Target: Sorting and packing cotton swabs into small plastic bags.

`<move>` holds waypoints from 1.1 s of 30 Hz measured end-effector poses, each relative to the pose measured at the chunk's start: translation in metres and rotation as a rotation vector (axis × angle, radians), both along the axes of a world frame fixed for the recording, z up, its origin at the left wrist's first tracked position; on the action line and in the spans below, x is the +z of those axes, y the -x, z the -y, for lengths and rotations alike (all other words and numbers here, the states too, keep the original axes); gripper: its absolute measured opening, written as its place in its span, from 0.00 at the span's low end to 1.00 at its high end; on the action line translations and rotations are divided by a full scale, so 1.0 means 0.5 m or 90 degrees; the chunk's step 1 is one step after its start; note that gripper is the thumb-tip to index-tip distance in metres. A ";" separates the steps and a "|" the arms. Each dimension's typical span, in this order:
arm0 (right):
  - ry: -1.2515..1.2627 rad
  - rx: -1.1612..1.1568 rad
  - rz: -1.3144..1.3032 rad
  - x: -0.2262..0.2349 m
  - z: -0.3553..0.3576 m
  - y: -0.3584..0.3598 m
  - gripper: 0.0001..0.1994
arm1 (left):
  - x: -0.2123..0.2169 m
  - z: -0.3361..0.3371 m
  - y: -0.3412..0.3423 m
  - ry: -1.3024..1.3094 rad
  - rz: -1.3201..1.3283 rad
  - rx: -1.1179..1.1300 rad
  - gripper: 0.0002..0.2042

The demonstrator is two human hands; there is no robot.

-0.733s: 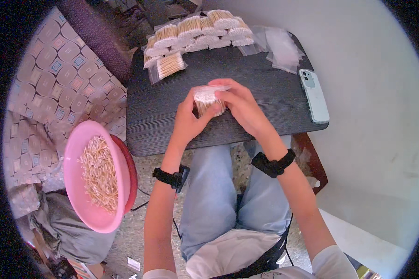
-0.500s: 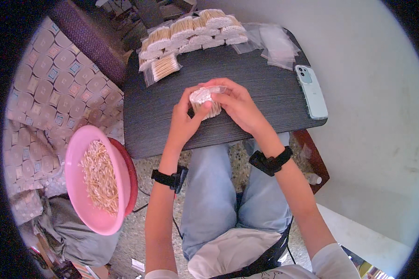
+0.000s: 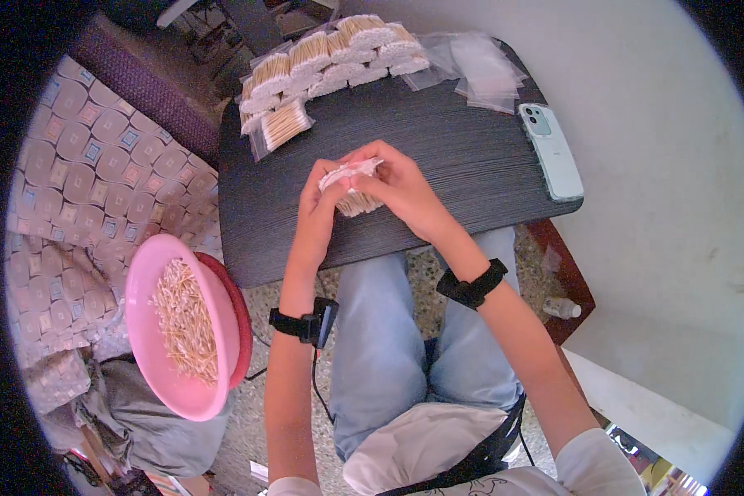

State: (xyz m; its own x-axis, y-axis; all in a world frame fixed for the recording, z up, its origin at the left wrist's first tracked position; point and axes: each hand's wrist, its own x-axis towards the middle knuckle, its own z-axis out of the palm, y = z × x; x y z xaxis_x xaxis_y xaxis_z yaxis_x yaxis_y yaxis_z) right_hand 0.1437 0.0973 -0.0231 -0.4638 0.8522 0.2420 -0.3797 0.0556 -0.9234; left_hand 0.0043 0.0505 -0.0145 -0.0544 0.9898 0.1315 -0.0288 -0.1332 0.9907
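Observation:
Above the near part of the dark table, both my hands are closed around a clear plastic bag of cotton swabs. My left hand grips the bag's left side, its thumb across the front. From the other side my right hand holds it, with thumb and fingers at the bag's top edge. White cotton tips show at the top and wooden sticks below; my fingers hide part of the bag. Farther back stands a stack of filled cotton swab bags, with one bag lying in front of it.
Flat clear plastic bags lie at the table's back right, near a pale phone on the right edge. Left of the table, a pink basin holds loose cotton swabs. A wall rises at the right.
My hands have shifted slightly left with the bag. Both thumbs now press across its top edge, and less of the cotton tips shows.

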 end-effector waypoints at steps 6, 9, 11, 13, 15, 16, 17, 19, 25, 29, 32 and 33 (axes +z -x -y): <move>0.015 -0.049 0.007 0.004 0.005 -0.001 0.09 | -0.001 -0.001 -0.016 0.073 0.085 0.025 0.08; 0.076 -0.097 -0.022 0.006 0.011 0.006 0.08 | -0.009 -0.002 -0.029 0.066 0.058 0.080 0.08; 0.073 -0.069 -0.001 0.003 0.003 0.000 0.07 | -0.012 0.000 -0.033 0.059 0.056 0.086 0.09; 0.069 -0.043 0.021 -0.004 -0.002 -0.007 0.07 | -0.009 0.001 -0.034 0.053 0.076 0.067 0.09; 0.043 -0.037 0.049 -0.003 -0.002 -0.001 0.07 | -0.008 0.000 -0.028 0.050 0.074 0.060 0.09; 0.043 -0.036 0.048 -0.002 -0.002 0.000 0.07 | -0.008 -0.001 -0.026 0.047 0.073 0.052 0.09; 0.046 -0.044 0.033 -0.002 -0.003 0.002 0.07 | -0.006 0.000 -0.028 0.047 0.073 0.053 0.09; 0.050 -0.050 0.017 -0.001 -0.003 0.005 0.07 | -0.004 0.002 -0.037 0.048 0.124 0.068 0.11; 0.132 -0.039 0.021 -0.014 -0.010 -0.013 0.08 | 0.005 0.023 -0.077 0.062 0.075 0.149 0.16; 0.060 -0.089 -0.008 -0.016 -0.002 0.003 0.08 | -0.022 0.015 -0.056 0.017 0.085 0.163 0.14; -0.110 -0.158 0.021 -0.013 0.004 0.001 0.09 | -0.034 0.012 -0.047 -0.013 0.085 0.100 0.12; -0.212 -0.180 0.050 -0.013 0.005 -0.003 0.09 | -0.030 0.012 -0.055 -0.037 0.093 0.100 0.09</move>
